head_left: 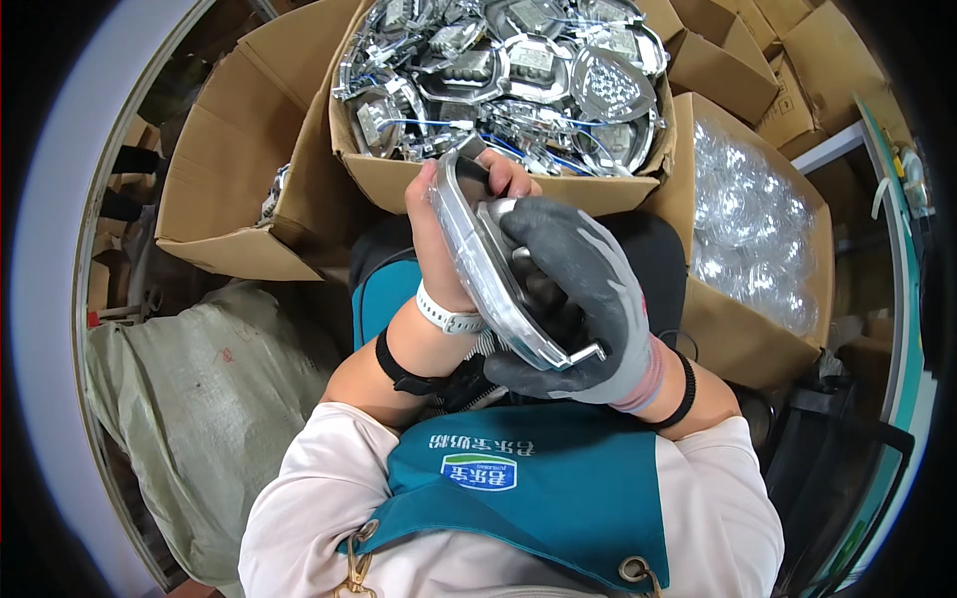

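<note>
Both of my hands hold a lamp unit (478, 249), tilted in front of my chest. It has a shiny chrome body, a dark hollow side and a clear rim. My left hand (436, 244), bare with a white watch strap at the wrist, grips its upper end, with the fingertips showing over the far edge. My right hand (598, 289), in a grey glove with dark coated fingers, is closed round the lower part. Its fingers reach into the hollow side and its thumb lies at the bottom edge, beside a small metal tab.
A cardboard box (399, 181) ahead is heaped with chrome lamp parts and blue wires. To its right, another box (743, 344) holds clear domed covers (748, 229). An open carton (214, 189) and a pale woven sack (214, 399) stand at the left.
</note>
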Motion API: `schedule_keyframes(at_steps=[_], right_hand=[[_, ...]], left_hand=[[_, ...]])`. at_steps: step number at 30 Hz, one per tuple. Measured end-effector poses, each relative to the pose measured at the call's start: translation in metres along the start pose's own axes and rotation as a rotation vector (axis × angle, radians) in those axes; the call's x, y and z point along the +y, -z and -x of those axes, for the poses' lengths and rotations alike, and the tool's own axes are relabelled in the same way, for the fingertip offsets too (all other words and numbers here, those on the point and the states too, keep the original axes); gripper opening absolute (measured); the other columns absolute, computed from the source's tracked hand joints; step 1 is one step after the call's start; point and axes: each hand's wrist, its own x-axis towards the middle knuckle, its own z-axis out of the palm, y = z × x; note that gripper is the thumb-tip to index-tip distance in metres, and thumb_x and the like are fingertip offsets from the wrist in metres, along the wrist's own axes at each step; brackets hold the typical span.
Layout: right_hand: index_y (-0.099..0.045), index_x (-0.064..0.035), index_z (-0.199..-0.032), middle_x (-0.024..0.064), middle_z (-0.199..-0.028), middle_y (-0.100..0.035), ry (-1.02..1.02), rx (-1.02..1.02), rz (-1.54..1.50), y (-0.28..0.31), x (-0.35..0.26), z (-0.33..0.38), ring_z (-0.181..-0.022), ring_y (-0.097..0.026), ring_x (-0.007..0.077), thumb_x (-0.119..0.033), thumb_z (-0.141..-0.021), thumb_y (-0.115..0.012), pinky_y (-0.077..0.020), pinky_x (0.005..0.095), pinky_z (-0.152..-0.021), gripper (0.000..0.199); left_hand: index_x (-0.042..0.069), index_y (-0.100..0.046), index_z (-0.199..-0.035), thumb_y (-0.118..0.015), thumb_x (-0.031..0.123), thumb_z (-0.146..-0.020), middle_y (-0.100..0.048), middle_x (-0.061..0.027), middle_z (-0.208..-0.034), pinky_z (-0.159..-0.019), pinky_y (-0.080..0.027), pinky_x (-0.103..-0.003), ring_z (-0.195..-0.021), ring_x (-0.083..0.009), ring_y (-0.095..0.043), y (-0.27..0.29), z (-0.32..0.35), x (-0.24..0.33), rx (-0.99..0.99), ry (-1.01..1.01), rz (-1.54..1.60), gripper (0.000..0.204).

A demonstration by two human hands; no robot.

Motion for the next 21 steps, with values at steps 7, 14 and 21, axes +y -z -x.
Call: schedule_keyframes(at_steps=[7, 14, 21], right_hand=[[-0.061, -0.0024, -0.113, 0.0175, -0.121, -0.061, -0.023, 0.071, 0.068, -0.016, 0.006, 0.005, -0.111, -0.059, 0.0395, -0.012, -0.067, -0.08, -0.0458, 0.0464, -0.094, 0.051], [-0.059, -0.0065, -0.124, 0.0187, -0.133, -0.053, -0.116, -0.131, 0.113, 0.037, 0.011, 0.023, -0.115, -0.054, 0.0367, -0.035, -0.07, -0.079, -0.0427, 0.0435, -0.097, 0.065], [-0.041, -0.0093, -0.141, 0.0211, -0.136, -0.052, -1.024, 0.025, 0.759, 0.2, 0.181, 0.138, -0.119, -0.055, 0.0376, -0.046, -0.086, -0.066, -0.0447, 0.0434, -0.099, 0.071]], left_hand=[[0.005, -0.048, -0.086, -0.036, 0.049, -0.089, -0.051, -0.0086, -0.078, -0.072, -0.045, -0.037, -0.076, -0.0229, -0.051, 0.012, -0.003, -0.015, 0.112, 0.07, 0.209, 0.046], [0.009, -0.055, -0.094, -0.044, 0.052, -0.088, -0.059, -0.0085, -0.093, -0.077, -0.051, -0.039, -0.085, -0.0231, -0.059, -0.004, 0.014, 0.062, -0.037, -0.171, -0.02, 0.044], [-0.003, -0.06, -0.116, -0.035, 0.045, -0.096, -0.062, -0.0216, -0.12, -0.092, -0.05, -0.048, -0.109, -0.0365, -0.061, 0.142, 0.011, 0.355, 1.224, -1.047, -0.981, 0.058]])
